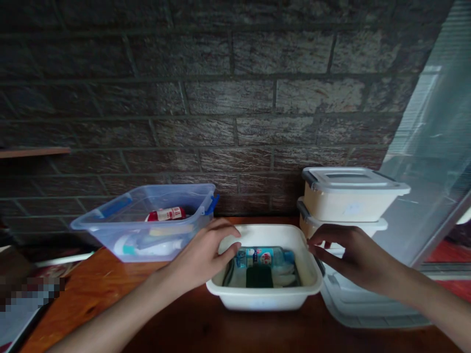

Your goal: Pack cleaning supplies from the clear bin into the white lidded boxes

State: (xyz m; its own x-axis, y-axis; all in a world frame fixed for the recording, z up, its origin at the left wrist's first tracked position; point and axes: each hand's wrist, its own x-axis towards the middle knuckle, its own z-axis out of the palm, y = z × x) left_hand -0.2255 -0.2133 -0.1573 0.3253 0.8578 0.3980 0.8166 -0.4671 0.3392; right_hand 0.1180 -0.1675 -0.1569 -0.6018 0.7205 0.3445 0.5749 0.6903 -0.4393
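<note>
An open white plastic bin (263,296) stands on the wooden table in front of me. Inside it lie a bottle with a blue label (262,256) and a dark flat object (259,276). My left hand (204,256) grips the bin's left rim, fingers curled over the edge. My right hand (349,255) reaches to the bin's right rim, its fingertips at the edge and its fingers bent.
A clear blue tub (147,228) holding a red-labelled bottle (166,214) sits at the back left. Two stacked lidded white boxes (348,195) stand at the back right, a flat lid (368,306) beside the bin. Brick wall behind; glass pane on the right.
</note>
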